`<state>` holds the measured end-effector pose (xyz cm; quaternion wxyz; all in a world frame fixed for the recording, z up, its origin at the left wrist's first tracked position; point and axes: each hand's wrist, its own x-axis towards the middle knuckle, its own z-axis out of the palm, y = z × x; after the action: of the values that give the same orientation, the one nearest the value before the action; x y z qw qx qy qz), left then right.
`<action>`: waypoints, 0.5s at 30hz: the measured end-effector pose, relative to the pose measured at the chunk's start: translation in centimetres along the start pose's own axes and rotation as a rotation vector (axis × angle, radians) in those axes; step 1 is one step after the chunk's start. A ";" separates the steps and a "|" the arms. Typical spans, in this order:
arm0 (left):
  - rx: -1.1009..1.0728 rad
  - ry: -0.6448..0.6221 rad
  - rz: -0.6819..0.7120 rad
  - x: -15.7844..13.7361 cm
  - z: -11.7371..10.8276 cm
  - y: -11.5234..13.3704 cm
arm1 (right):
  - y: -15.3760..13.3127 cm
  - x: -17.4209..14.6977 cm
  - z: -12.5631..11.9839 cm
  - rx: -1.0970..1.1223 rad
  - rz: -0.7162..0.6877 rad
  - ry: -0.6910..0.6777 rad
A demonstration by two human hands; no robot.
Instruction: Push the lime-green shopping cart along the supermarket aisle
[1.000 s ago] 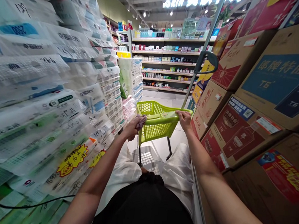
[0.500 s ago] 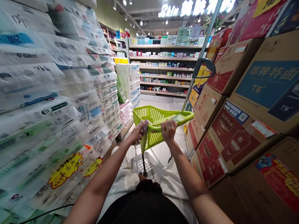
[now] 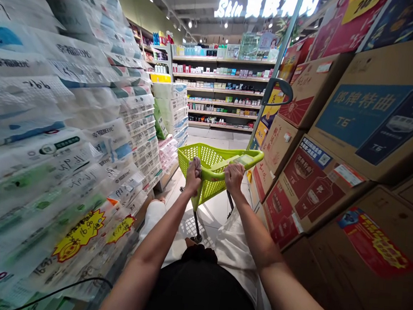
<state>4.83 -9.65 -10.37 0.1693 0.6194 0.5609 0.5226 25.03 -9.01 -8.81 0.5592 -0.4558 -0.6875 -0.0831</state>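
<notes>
A lime-green shopping cart (image 3: 212,190) with a latticed plastic basket stands in front of me, turned at an angle. My left hand (image 3: 192,179) is closed at its near left corner. A crumpled pale cloth or tissue (image 3: 195,164) shows at those fingers. My right hand (image 3: 233,180) is wrapped round the near rim, beside a clear plate (image 3: 242,160) on the handle section. The basket's inside is partly hidden by the rim and my hands.
Stacked white tissue packs (image 3: 99,97) line the aisle's left side. Cardboard cartons (image 3: 319,184) are piled on the right, with a grey handle on a pole (image 3: 282,91) before them. Shelves of small goods (image 3: 227,87) cross the far end. Pale floor tiles (image 3: 211,135) lie between.
The stacks and cartons have shifted slightly left in view. My left hand has turned more upright at the cart's corner, and my legs have moved. Both hands stay on the cart.
</notes>
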 end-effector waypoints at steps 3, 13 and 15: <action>0.078 -0.076 -0.078 1.0 -1.1 0.5 | -0.1 0.0 0.0 0.034 -0.003 0.017; 0.190 -0.309 -0.099 3.5 -3.4 -0.5 | -0.2 0.1 -0.2 0.089 -0.046 0.071; 0.176 -0.397 0.007 4.1 -4.2 -0.4 | -0.1 0.0 -0.2 0.097 -0.060 0.096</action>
<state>0.39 -7.54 -7.13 0.2197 0.7245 0.5578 0.3402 25.12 -9.21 -8.64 0.6100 -0.4030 -0.6766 -0.0883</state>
